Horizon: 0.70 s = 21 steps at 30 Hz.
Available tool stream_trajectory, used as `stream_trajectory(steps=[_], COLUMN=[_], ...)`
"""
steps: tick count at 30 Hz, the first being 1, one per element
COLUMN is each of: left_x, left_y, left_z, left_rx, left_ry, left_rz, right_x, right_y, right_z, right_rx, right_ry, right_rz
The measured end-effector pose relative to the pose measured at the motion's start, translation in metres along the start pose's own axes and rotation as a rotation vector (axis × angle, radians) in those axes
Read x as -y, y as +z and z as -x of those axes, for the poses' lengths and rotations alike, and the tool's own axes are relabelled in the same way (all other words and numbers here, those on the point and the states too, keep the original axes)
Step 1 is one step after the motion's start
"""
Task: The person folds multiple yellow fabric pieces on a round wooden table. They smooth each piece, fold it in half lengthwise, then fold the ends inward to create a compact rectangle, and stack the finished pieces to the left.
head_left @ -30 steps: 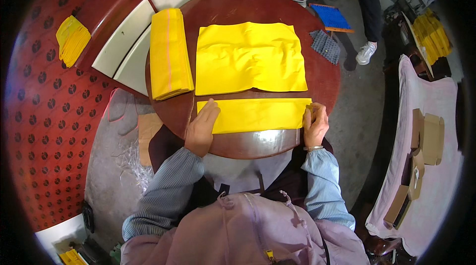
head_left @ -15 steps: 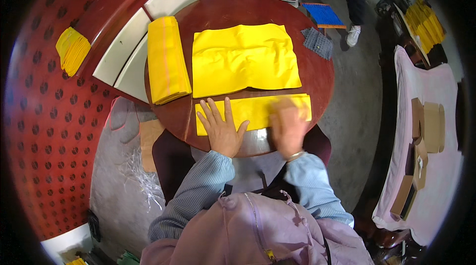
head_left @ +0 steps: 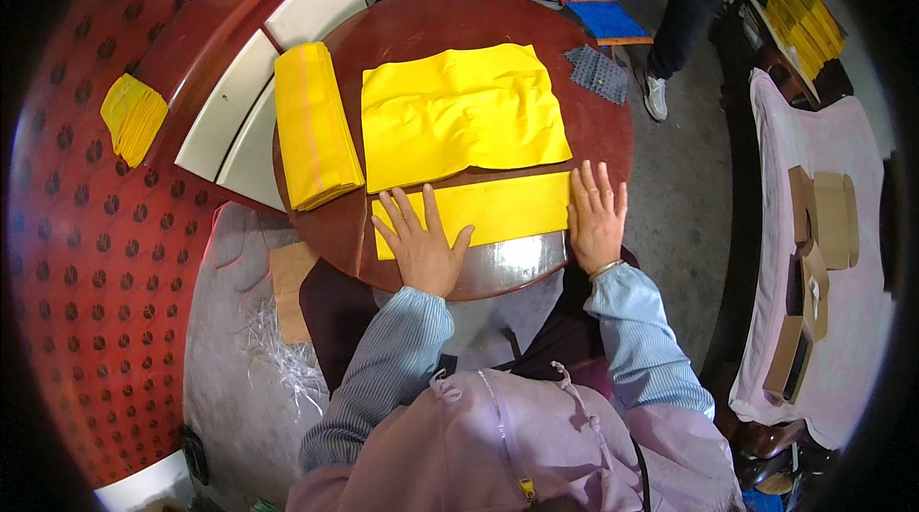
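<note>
Round red table (head_left: 459,16) mid-frame; wrinkled yellow sheet (head_left: 464,115) above centre, yellow strip (head_left: 512,211) just below. Left hand (head_left: 426,249) and right hand (head_left: 596,225) lie flattened at strip's ends, gripping nothing; uneven pressure could skew it.

The head camera, the left one of a side-by-side pair, is looking down from above the wearer's pink top (head_left: 412,455), its upper edge facing away from the body. It is viewing the round surface (head_left: 450,19) from fairly near, with the left hand (head_left: 424,249) and right hand (head_left: 596,225) showing around mid-frame. Its wide fisheye lens is bending straight edges toward a dark rim.
</note>
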<state>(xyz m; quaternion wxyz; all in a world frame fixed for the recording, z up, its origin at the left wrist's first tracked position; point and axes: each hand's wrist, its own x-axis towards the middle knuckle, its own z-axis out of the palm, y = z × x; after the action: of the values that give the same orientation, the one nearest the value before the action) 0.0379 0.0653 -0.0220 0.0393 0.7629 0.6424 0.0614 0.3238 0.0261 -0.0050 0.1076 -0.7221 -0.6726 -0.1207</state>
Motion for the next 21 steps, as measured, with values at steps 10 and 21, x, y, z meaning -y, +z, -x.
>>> stream_trajectory(steps=[10,21], left_x=[0.04,0.044], left_y=[-0.011,-0.016], left_z=[0.008,0.017], left_rx=[-0.116,-0.34], left_ry=[0.075,0.221], left_rz=[0.174,0.447], right_x=[0.098,0.112], right_y=[0.004,0.008], right_z=[-0.005,-0.014], right_rx=[0.147,0.085], right_ry=[-0.341,-0.427], right_rz=[-0.484,-0.609])
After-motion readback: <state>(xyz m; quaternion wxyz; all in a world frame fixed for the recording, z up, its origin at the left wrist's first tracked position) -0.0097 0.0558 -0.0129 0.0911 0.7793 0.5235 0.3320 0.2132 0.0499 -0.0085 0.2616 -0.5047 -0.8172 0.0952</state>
